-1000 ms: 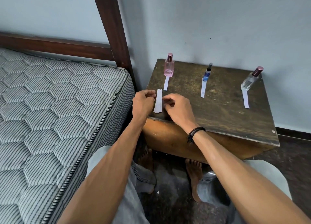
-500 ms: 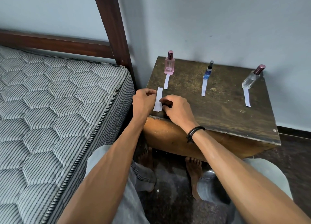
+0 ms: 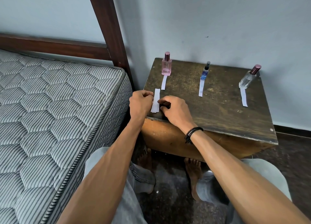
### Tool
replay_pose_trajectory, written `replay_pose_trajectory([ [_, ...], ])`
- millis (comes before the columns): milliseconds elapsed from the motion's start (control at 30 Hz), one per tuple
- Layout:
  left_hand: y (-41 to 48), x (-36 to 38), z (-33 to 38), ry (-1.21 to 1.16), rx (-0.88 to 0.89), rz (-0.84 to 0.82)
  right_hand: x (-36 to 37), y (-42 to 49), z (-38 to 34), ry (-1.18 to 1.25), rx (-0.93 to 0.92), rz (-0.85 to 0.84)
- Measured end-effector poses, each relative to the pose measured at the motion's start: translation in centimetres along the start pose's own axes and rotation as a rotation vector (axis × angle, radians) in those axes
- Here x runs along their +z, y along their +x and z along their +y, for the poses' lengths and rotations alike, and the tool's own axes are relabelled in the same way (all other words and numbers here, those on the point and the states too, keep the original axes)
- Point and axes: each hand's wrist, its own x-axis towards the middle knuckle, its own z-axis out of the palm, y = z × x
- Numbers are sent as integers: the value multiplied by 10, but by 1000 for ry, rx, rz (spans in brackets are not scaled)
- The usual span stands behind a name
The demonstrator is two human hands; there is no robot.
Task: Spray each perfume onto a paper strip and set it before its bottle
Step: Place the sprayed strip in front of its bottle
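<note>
Three perfume bottles stand along the back of a dark wooden table (image 3: pixel 218 106): a pink bottle (image 3: pixel 166 65), a small blue spray (image 3: pixel 205 71) and a clear bottle with a maroon cap (image 3: pixel 248 77). One paper strip lies before each: before the pink bottle (image 3: pixel 163 82), before the blue spray (image 3: pixel 201 88) and before the clear bottle (image 3: pixel 244 97). A small stack of spare strips (image 3: pixel 155 100) lies at the table's front left corner. My left hand (image 3: pixel 140 102) touches its left edge with curled fingers. My right hand (image 3: pixel 175 108) pinches its right edge.
A quilted striped mattress (image 3: pixel 58 114) on a dark wooden bed frame (image 3: pixel 107 22) lies close to the table's left side. A pale wall (image 3: pixel 218 22) runs behind the table. My knees and bare feet are under the table's front edge.
Both hands stay at the stack of strips. The right hand's fingers have closed in on the stack's right edge; the stack has barely shifted.
</note>
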Motion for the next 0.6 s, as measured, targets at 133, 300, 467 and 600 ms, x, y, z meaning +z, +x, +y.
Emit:
replay_pose_trajectory([
  [133, 1, 0, -1, -10, -15, 12, -1, -1, 1, 7, 2, -3],
  [300, 1, 1, 0, -24, -11, 3, 3, -1, 1, -14, -12, -4],
  [467, 1, 1, 0, -43, -30, 9, 4, 0, 2, -31, -28, -11],
  [600, 2, 0, 0, -74, -47, 19, 6, 1, 3, -38, -30, -22],
])
